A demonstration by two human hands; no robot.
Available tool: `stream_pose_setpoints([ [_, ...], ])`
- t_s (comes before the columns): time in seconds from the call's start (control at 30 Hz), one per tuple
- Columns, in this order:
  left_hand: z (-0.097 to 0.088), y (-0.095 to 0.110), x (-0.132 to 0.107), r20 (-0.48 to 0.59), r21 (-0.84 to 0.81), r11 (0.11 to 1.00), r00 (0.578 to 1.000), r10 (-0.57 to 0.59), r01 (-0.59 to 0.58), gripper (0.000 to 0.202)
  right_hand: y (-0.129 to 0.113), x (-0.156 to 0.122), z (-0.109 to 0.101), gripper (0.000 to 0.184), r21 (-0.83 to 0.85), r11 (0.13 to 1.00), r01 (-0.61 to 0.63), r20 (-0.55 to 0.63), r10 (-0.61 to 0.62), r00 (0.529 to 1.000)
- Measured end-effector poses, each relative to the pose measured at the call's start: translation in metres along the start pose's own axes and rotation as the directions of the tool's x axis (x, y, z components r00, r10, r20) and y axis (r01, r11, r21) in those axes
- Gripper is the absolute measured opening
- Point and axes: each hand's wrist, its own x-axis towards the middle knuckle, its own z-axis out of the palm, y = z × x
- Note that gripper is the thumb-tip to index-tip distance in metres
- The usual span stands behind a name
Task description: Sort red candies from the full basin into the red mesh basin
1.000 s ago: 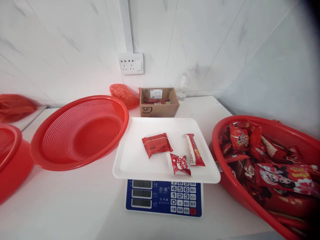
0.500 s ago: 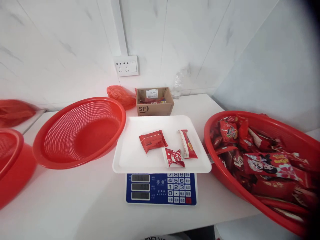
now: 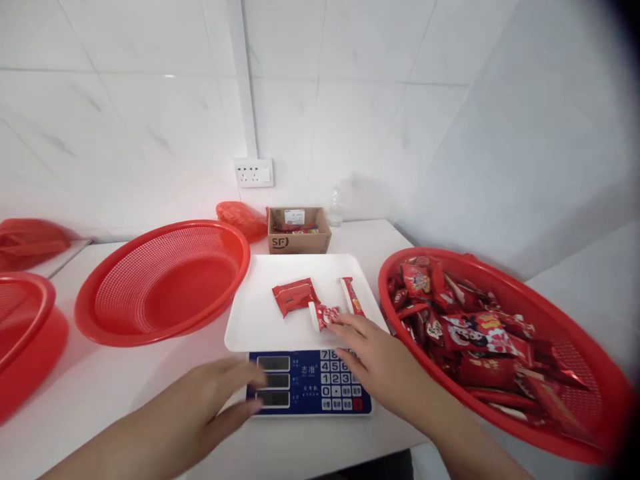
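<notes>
A white tray (image 3: 260, 327) rests on a blue-faced scale (image 3: 307, 387) and carries three red snack packets. A square packet (image 3: 294, 297) lies in the middle, a small packet (image 3: 324, 315) sits at the front, and a long bar (image 3: 352, 297) lies to the right. My right hand (image 3: 373, 357) reaches over the tray's front right corner, fingers stretched out, fingertips touching the small packet. My left hand (image 3: 220, 400) hovers at the scale's left front, fingers extended and slightly blurred, holding nothing.
An empty red mesh basket (image 3: 165, 283) stands left of the tray, another red basin (image 3: 25, 333) at the far left. A red basket (image 3: 500, 347) full of several snack packets stands on the right. A cardboard box (image 3: 299, 231), red bag (image 3: 240, 219) and wall socket (image 3: 255, 172) are behind.
Both hands have come into view from below; the right one has reached the small packet on the tray. The camera has pulled back and tilted up.
</notes>
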Motion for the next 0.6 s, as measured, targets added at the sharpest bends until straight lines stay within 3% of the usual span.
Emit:
stream_pose_setpoints([
  [0.03,0.003,0.001,0.019,0.063,0.074,0.997,0.998,0.021,-0.026,0.023,-0.001,0.008,0.005,0.041,-0.028,1.0,0.012,0.023,-0.012,1.0],
  [0.13,0.019,0.001,0.075,0.088,0.281,0.953,0.992,0.09,-0.112,0.05,-0.003,0.022,0.01,0.036,-0.074,0.996,0.045,0.072,-0.039,0.997],
  [0.27,0.032,-0.004,0.122,0.219,0.39,0.914,0.975,0.027,-0.113,0.062,0.001,0.016,-0.005,0.037,-0.103,0.993,0.054,0.09,-0.044,0.995],
  [0.4,0.027,-0.007,0.13,0.299,0.348,0.92,0.951,0.077,-0.184,0.055,0.027,-0.004,-0.031,0.041,-0.227,0.96,-0.163,0.034,0.175,0.984],
  [0.5,0.02,-0.008,0.123,0.301,0.243,0.947,0.944,0.131,-0.209,0.044,0.057,-0.025,-0.047,0.043,-0.305,0.883,-0.356,-0.021,0.367,0.93],
  [0.6,0.018,-0.005,0.113,0.239,0.192,0.957,0.956,0.171,-0.219,0.034,0.084,-0.044,-0.053,0.048,-0.327,0.81,-0.487,-0.007,0.514,0.858],
])
